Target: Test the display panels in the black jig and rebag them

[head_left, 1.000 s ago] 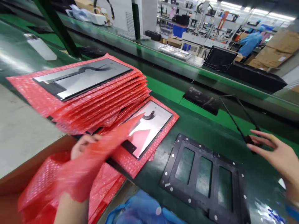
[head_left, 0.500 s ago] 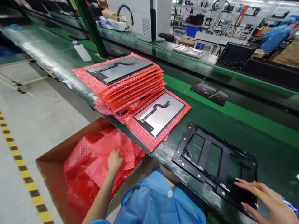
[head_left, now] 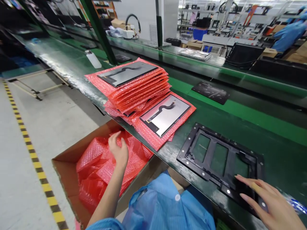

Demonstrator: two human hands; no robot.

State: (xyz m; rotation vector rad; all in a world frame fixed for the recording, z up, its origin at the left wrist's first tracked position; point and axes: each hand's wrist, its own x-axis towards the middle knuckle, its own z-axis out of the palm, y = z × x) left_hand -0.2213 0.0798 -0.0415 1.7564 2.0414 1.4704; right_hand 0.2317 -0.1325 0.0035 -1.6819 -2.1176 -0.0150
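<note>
Hovering our left hand (head_left: 118, 149) over boxed wrap (head_left: 96, 182), we're resting our right hand (head_left: 273, 199) at the unfilled frame (head_left: 210, 155), both grips apart.

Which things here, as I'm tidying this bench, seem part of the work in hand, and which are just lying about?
Likely in the work:
- black frame at the right hand
- red bubble wrap in the cardboard box, by the left hand
- panels on the red sleeves

Probably lying about:
- white bottle
- dark plate on the green strip
</note>
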